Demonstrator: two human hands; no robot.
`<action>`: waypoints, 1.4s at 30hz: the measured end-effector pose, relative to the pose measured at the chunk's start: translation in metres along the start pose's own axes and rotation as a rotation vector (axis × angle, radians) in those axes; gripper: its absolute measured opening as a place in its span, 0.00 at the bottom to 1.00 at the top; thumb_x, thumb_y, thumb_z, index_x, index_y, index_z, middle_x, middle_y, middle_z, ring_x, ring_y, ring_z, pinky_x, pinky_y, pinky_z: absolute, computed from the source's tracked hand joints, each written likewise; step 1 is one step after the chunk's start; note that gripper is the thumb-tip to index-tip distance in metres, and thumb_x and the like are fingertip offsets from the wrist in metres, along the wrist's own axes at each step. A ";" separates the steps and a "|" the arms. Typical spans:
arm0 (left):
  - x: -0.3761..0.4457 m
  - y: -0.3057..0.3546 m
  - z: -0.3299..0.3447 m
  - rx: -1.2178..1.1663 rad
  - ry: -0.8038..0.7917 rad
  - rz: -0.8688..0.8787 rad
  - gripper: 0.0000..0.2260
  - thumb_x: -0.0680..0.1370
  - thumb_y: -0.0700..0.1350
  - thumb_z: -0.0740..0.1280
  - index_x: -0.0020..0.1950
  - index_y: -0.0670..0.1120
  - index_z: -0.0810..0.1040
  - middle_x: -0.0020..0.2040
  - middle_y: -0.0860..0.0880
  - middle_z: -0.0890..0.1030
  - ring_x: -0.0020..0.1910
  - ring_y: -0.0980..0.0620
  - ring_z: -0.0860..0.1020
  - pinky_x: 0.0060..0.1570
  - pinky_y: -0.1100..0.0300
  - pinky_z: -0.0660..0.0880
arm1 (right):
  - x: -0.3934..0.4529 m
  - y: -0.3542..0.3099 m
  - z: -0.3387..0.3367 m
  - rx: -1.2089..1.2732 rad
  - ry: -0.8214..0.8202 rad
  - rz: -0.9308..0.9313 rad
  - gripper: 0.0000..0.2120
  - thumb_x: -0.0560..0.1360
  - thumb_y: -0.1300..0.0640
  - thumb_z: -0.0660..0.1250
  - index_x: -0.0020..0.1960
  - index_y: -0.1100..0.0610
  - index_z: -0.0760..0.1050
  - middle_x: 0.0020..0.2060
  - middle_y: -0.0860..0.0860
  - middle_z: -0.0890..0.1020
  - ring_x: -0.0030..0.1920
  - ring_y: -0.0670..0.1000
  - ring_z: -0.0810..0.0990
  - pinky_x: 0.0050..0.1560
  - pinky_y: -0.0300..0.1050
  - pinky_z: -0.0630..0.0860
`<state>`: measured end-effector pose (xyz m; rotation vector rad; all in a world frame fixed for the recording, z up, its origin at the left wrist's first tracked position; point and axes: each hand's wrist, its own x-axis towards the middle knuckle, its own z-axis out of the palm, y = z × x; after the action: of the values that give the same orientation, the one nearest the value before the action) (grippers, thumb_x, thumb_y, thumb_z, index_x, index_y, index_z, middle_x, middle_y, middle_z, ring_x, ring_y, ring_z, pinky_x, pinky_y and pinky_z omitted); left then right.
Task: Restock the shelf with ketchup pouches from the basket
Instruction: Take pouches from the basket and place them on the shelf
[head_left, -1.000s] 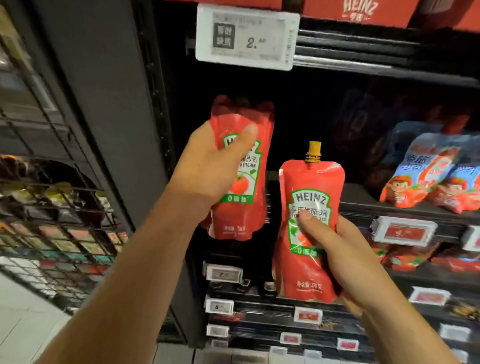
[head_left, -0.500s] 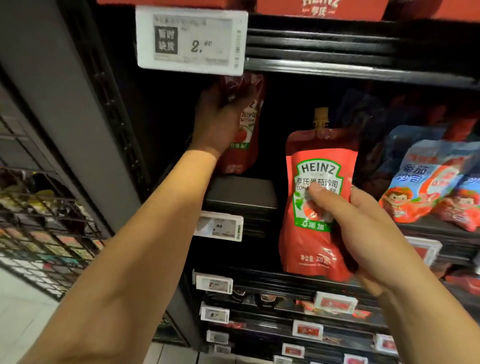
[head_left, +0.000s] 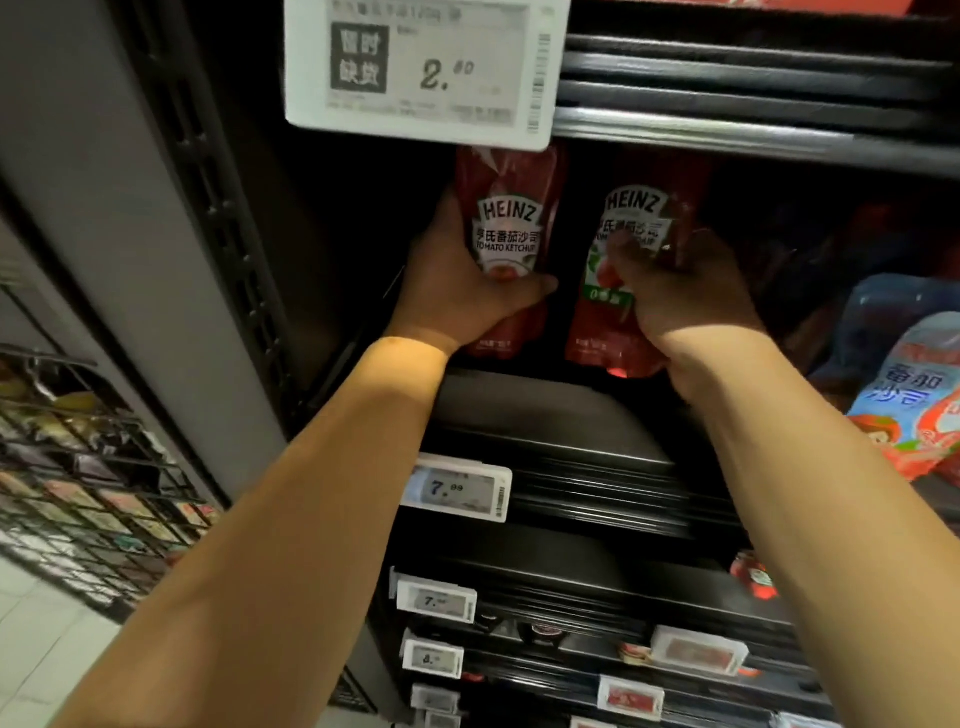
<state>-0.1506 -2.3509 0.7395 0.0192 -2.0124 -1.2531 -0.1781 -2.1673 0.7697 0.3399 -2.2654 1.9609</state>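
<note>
Under the price tag (head_left: 423, 70): left hand (head_left: 457, 291) and right hand (head_left: 675, 291) each grip a ketchup pouch (head_left: 511, 208) upright, seating both on the shelf (head_left: 545, 410).

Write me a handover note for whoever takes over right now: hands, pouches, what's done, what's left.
Left hand: grips the left ketchup pouch, upright, inside the shelf bay under the 2.80 price tag.
Right hand: grips the right ketchup pouch, upright, beside the first.
Both pouches sit low over the dark shelf; whether they rest on it is unclear.
Done: both pouches brought into the bay.
Left: set them down, release each grip, fetch more. The basket is out of view.
</note>
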 end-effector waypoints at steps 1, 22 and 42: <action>0.001 -0.002 0.000 -0.003 0.006 -0.002 0.44 0.60 0.46 0.85 0.71 0.44 0.68 0.56 0.57 0.79 0.57 0.60 0.79 0.56 0.71 0.75 | 0.006 0.005 0.005 -0.018 -0.017 0.002 0.18 0.75 0.44 0.71 0.62 0.51 0.77 0.53 0.49 0.85 0.52 0.51 0.85 0.54 0.56 0.82; -0.008 -0.004 0.002 0.304 0.076 -0.197 0.44 0.64 0.46 0.83 0.74 0.52 0.62 0.65 0.54 0.76 0.61 0.57 0.75 0.51 0.71 0.70 | 0.088 0.064 0.051 -0.117 0.019 -0.288 0.31 0.79 0.53 0.68 0.78 0.56 0.59 0.67 0.52 0.77 0.65 0.51 0.77 0.67 0.52 0.73; 0.089 -0.061 0.057 0.179 0.071 -0.372 0.46 0.75 0.48 0.72 0.81 0.57 0.42 0.73 0.40 0.65 0.68 0.38 0.72 0.67 0.48 0.71 | 0.115 0.071 0.049 -0.355 0.209 -0.092 0.28 0.83 0.47 0.58 0.78 0.56 0.54 0.69 0.57 0.73 0.66 0.59 0.74 0.67 0.58 0.72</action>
<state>-0.2701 -2.3730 0.7310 0.5381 -2.1144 -1.2663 -0.3040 -2.2167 0.7222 0.1846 -2.3502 1.4382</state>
